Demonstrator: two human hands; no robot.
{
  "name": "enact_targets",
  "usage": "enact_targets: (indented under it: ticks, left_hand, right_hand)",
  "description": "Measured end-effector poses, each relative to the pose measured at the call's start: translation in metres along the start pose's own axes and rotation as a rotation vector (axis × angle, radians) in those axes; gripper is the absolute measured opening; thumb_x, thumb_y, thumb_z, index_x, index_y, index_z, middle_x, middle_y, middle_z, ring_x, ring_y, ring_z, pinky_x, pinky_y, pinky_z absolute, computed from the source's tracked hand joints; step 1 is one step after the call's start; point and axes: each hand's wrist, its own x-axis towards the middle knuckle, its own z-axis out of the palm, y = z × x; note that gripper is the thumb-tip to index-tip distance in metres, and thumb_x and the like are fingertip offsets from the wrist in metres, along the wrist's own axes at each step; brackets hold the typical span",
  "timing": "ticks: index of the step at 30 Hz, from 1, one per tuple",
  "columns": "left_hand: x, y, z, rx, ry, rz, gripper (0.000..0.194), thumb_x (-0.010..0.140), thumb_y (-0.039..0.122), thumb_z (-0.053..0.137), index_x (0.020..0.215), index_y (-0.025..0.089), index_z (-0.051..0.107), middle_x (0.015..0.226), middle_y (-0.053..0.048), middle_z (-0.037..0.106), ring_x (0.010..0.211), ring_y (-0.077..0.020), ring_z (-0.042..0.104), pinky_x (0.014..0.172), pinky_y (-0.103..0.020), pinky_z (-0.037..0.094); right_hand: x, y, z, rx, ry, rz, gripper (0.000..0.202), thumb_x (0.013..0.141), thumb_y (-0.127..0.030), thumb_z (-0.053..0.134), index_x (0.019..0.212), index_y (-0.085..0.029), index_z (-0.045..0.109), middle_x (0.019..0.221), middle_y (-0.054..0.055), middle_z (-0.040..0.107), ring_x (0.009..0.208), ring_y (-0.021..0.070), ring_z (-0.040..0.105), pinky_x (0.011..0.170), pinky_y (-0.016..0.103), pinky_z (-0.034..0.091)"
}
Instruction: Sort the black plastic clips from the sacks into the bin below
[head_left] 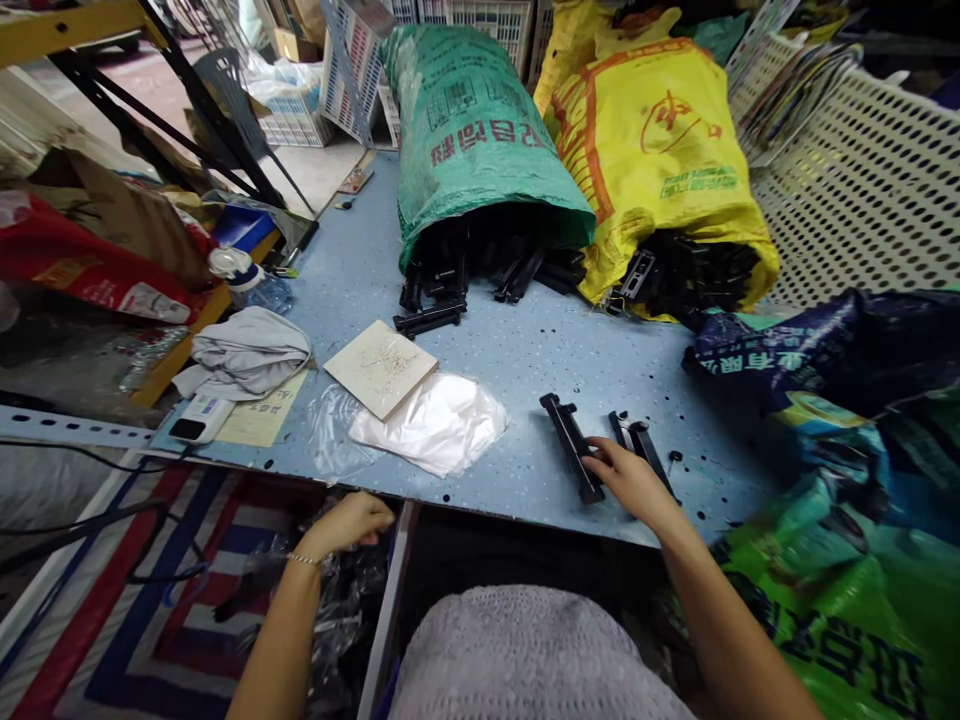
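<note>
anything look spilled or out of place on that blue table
Yes: black parts spill from the mouth of the green sack onto the blue table, looking untidy. Small black bits also lie scattered near the right hand, perhaps stray scraps.

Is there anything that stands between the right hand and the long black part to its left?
Nothing visible does: the right hand touches the long black part. The second black part lies to the right, not between them.

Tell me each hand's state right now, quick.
Left hand: loosely curled; whether it holds anything can't be told.
Right hand: touching a long black part; grip can't be told.
</note>
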Motion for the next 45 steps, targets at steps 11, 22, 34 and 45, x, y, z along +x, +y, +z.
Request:
enact_targets:
  ticks: [11,22,34,45]
  left_hand:
    - [0.086,0.132,-0.008,-0.357,0.72,0.47,0.014,0.079,0.027,0.068,0.072,0.016,0.061,0.076,-0.004,0.062,0.073,-0.019,0.062,0.071,-0.033,0.049]
    - [0.062,0.104,-0.038,-0.058,0.827,0.594,0.034,0.081,0.005,0.044,0.1,0.015,0.07,0.114,-0.012,0.069,0.112,-0.0254,0.062,0.103,-0.046,0.046]
    - [-0.02,0.142,0.039,0.056,0.544,0.927,0.062,0.093,0.011,0.041,0.153,0.025,0.031,0.151,-0.012,0.043,0.139,-0.0233,0.044,0.114,-0.044,0.042]
    - [-0.071,-0.021,0.006,0.286,0.222,0.084,0.031,0.077,0.009,0.055,0.1,0.02,0.073,0.112,-0.011,0.068,0.11,-0.0277,0.065,0.097,-0.036,0.049]
  right_hand:
    - [0.059,-0.102,0.06,1.126,-0.341,-0.094,0.037,0.08,-0.041,0.073,0.108,-0.019,0.065,0.092,0.005,0.071,0.081,0.0188,0.066,0.07,0.03,0.051]
    - [0.064,-0.126,0.1,1.148,-0.336,-0.064,0.039,0.077,-0.042,0.074,0.107,-0.018,0.065,0.082,0.0,0.067,0.07,0.0131,0.062,0.063,0.024,0.049]
    - [0.035,-0.117,0.11,1.005,-0.401,-0.158,0.037,0.077,-0.026,0.068,0.113,-0.021,0.063,0.094,0.003,0.068,0.08,0.0182,0.063,0.067,0.029,0.052]
    - [-0.022,-0.007,-0.034,-0.122,0.158,-0.083,0.049,0.089,-0.045,0.056,0.13,-0.018,0.058,0.125,0.02,0.061,0.109,0.0326,0.061,0.088,0.045,0.049]
